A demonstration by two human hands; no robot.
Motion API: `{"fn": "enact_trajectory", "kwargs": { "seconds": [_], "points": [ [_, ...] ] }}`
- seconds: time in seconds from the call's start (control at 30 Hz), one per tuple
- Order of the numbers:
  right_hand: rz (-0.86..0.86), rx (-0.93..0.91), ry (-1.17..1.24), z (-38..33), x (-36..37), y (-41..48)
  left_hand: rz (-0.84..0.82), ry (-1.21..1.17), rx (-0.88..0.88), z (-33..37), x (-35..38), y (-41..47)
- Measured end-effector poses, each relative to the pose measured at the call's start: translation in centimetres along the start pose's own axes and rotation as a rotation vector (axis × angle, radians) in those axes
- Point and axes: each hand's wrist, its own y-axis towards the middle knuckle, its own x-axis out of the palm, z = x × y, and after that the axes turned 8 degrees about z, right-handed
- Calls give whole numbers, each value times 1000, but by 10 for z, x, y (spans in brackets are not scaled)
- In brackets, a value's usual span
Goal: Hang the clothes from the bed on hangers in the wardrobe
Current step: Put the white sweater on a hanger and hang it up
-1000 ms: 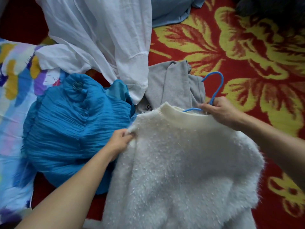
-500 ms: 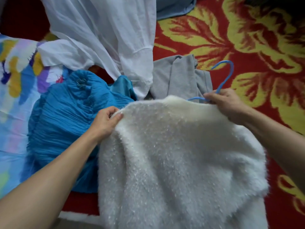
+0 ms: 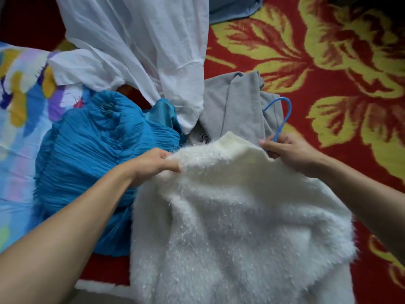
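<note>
Bedspread [image 3: 328,62], red with a yellow flower pattern: carries every garment listed.

Fluffy white sweater [image 3: 241,216]: lies on the bed nearest the person, ribbed collar turned away from them, its edge over the two garments behind. Judged light, very soft and limp; it will sag wherever unsupported, and the long pile may snag. Best held at the collar and shoulders, where the knit looks firmer.

Blue pleated garment [image 3: 92,150]: heaped at the sweater's left, touching it.

Thin white shirt [image 3: 142,40]: spread beyond the blue heap.

Grey garment [image 3: 236,106]: just behind the collar.

Left hand [image 3: 153,163]: fingers curled, pinching the sweater's left shoulder edge.

Right hand [image 3: 289,152]: fingers closed on the collar's right side and on the stem of the hanger.

Blue hanger [image 3: 285,115]: only the hook shows, rising above the right hand over the grey garment. Whether its arms sit inside the sweater cannot be told.
</note>
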Motion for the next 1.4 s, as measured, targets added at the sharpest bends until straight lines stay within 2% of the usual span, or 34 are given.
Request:
{"fn": "enact_trajectory", "kwargs": {
  "seconds": [0.1, 0.23, 0.27, 0.33, 0.43, 0.5, 0.57, 0.63, 0.7, 0.77, 0.83, 0.9, 0.97, 1.03, 1.07, 1.23, 1.33, 1.4],
  "points": [
    [-105, -15, -32, -10, 16, -2, -36, 64, 33, 11, 16, 0],
    [-80, 65, 53, -2, -5, 0, 158, 202, 170, 11, 24, 15],
    [-45, 85, -17, 8, -19, -2, 188, 221, 195, 12, 26, 19],
    [22, 100, -310, 35, -45, -13, 214, 295, 233, 14, 36, 28],
    [12, 147, -663, 78, -58, -39, 292, 488, 284, 16, 60, 42],
    [94, 144, -716, 102, -65, -50, 414, 574, 316, 10, 72, 49],
    [211, 177, -728, 117, -81, -56, 521, 562, 314, 1, 75, 52],
    [195, 272, -791, 125, -93, -59, 585, 532, 306, -4, 79, 52],
    [185, 266, -815, 117, -93, -55, 616, 492, 346, 0, 85, 53],
    [351, 114, -709, 92, -81, -37, 633, 446, 407, 9, 92, 53],
    [488, -65, -490, 55, -64, -8, 640, 415, 463, 19, 97, 53],
    [422, -125, -215, 15, -46, 15, 636, 388, 519, 27, 99, 51],
    [268, -73, 14, -17, -31, 27, 611, 361, 557, 31, 99, 47],
    [146, -35, 143, -32, -21, 30, 578, 332, 593, 30, 97, 42],
    [151, -12, 167, -33, -18, 31, 566, 320, 597, 27, 94, 40],
    [431, 138, 313, 13, -30, 39, 630, 281, 489, -3, 62, 34],
    [378, 176, 358, 11, -33, 35, 571, 324, 487, -6, 61, 38],
    [290, 179, 297, -7, -30, 31, 544, 396, 484, -1, 65, 42]
  ]
}}
